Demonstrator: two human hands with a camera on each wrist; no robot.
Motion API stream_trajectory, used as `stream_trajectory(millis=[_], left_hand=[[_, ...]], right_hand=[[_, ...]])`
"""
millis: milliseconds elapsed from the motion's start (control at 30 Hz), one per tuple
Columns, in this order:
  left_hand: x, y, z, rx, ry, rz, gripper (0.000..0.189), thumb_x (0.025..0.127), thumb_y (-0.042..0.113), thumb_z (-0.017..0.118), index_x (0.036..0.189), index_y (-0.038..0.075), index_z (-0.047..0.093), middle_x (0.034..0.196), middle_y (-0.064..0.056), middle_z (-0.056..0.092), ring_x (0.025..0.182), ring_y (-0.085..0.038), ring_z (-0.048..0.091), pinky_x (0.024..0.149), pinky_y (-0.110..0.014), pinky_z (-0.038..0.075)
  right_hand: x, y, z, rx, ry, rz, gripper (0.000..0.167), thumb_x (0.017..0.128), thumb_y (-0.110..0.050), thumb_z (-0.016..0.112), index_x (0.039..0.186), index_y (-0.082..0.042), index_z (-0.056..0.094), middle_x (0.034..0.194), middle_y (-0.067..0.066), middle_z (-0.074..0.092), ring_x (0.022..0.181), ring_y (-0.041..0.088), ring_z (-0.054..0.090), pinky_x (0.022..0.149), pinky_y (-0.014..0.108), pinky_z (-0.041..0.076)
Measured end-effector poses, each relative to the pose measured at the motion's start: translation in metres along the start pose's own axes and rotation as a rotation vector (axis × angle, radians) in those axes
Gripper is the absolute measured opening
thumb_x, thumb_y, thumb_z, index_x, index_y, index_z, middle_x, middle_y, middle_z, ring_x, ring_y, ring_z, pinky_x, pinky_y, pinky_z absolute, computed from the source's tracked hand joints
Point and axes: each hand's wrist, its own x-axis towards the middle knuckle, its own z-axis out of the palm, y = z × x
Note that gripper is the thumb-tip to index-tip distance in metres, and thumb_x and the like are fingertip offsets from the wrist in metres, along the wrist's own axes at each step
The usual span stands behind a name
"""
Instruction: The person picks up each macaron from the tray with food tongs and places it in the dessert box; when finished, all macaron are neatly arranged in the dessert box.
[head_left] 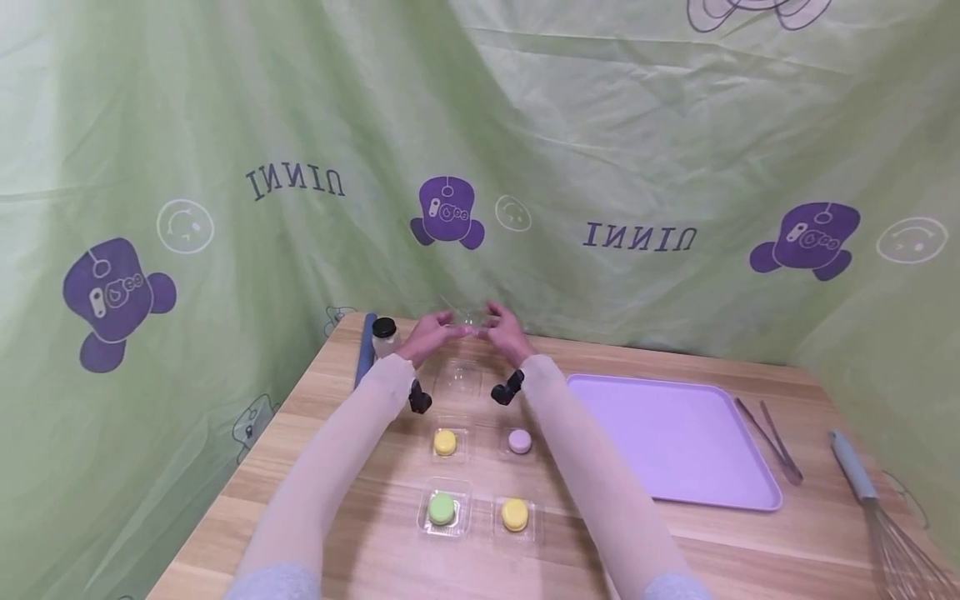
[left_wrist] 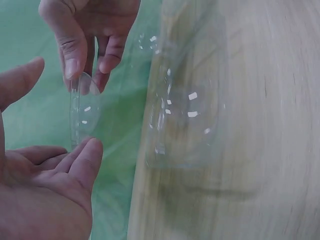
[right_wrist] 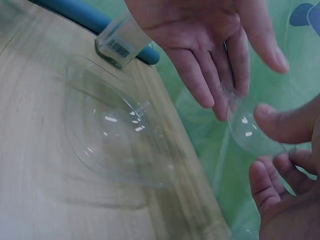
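Over the far edge of the table, both hands are at a small clear plastic piece (left_wrist: 86, 115) with a rounded bulge. My right hand (right_wrist: 285, 180) pinches one end of it between thumb and fingers. At its other end, the straight fingertips of my left hand (left_wrist: 55, 175) touch the rim, the thumb held apart. A clear plastic container (right_wrist: 110, 135) rests on the table just below the hands. Closer in, a yellow macaron (head_left: 445, 442), a lilac macaron (head_left: 519, 442), a green macaron (head_left: 442, 509) and another yellow macaron (head_left: 515, 515) sit in clear plastic trays.
Left of the hands stand a black-capped jar (head_left: 385, 333) and a blue rod (head_left: 365, 350). On the right lie a lilac tray (head_left: 675, 442), tongs (head_left: 776, 446) and a whisk (head_left: 862, 483). A green curtain (head_left: 525, 167) hangs behind the table.
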Motion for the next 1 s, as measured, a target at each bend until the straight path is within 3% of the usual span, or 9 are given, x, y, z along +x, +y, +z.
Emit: stream_trajectory(millis=[233, 400, 500, 600, 767, 867, 1000], left_hand=[[-0.012, 0.014, -0.001, -0.092, -0.008, 0.051, 0.081, 0.096, 0.035, 0.068, 0.157, -0.002, 0.029, 0.164, -0.018, 0.034, 0.148, -0.035, 0.042, 0.125, -0.047, 0.035], [-0.028, 0.030, 0.000, -0.298, -0.020, 0.088, 0.071, 0.101, 0.025, 0.062, 0.156, -0.004, 0.028, 0.160, -0.022, 0.038, 0.146, -0.039, 0.042, 0.123, -0.046, 0.038], [-0.042, 0.035, 0.001, -0.399, -0.026, 0.089, 0.063, 0.103, 0.023, 0.057, 0.154, -0.004, 0.032, 0.155, -0.025, 0.042, 0.138, -0.038, 0.050, 0.122, -0.047, 0.040], [-0.057, 0.038, 0.001, -0.499, -0.100, 0.074, 0.059, 0.105, 0.026, 0.050, 0.152, -0.005, 0.032, 0.155, -0.029, 0.038, 0.129, -0.034, 0.055, 0.123, -0.049, 0.038], [-0.075, 0.042, -0.007, -0.642, -0.299, 0.038, 0.070, 0.107, 0.041, 0.041, 0.155, -0.007, 0.024, 0.159, -0.033, 0.031, 0.144, -0.042, 0.043, 0.127, -0.051, 0.029], [-0.080, 0.041, -0.014, -0.632, -0.419, 0.017, 0.074, 0.107, 0.048, 0.034, 0.155, -0.008, 0.025, 0.159, -0.032, 0.033, 0.149, -0.045, 0.035, 0.128, -0.049, 0.029], [-0.081, 0.035, -0.020, -0.583, -0.598, 0.010, 0.072, 0.109, 0.048, 0.023, 0.154, -0.009, 0.027, 0.159, -0.031, 0.035, 0.145, -0.038, 0.045, 0.126, -0.045, 0.034]], right_hand=[[-0.012, -0.010, -0.015, 0.033, -0.052, -0.076, 0.082, 0.087, 0.001, 0.074, 0.157, -0.008, 0.033, 0.154, 0.012, 0.049, 0.138, 0.031, 0.051, 0.114, 0.041, 0.050], [-0.030, -0.026, -0.026, -0.024, 0.037, -0.206, 0.084, 0.084, -0.001, 0.078, 0.156, -0.009, 0.036, 0.149, 0.012, 0.054, 0.131, 0.032, 0.055, 0.111, 0.041, 0.051], [-0.046, -0.036, -0.031, -0.100, 0.095, -0.341, 0.087, 0.081, -0.001, 0.080, 0.156, -0.009, 0.036, 0.147, 0.015, 0.055, 0.122, 0.034, 0.059, 0.105, 0.044, 0.054], [-0.065, -0.043, -0.035, -0.246, 0.139, -0.575, 0.088, 0.077, 0.003, 0.082, 0.153, -0.003, 0.038, 0.141, 0.017, 0.058, 0.117, 0.033, 0.061, 0.095, 0.046, 0.058], [-0.097, -0.049, -0.041, -0.622, 0.235, -1.140, 0.080, 0.073, 0.005, 0.084, 0.144, 0.007, 0.046, 0.131, 0.022, 0.062, 0.116, 0.032, 0.061, 0.094, 0.039, 0.059], [-0.112, -0.050, -0.042, -0.778, 0.266, -1.425, 0.067, 0.078, 0.003, 0.079, 0.139, 0.008, 0.052, 0.126, 0.021, 0.064, 0.113, 0.032, 0.063, 0.100, 0.037, 0.057], [-0.125, -0.046, -0.040, -0.927, 0.305, -1.686, 0.042, 0.090, -0.001, 0.065, 0.131, 0.007, 0.059, 0.121, 0.018, 0.068, 0.108, 0.029, 0.068, 0.098, 0.036, 0.059]])
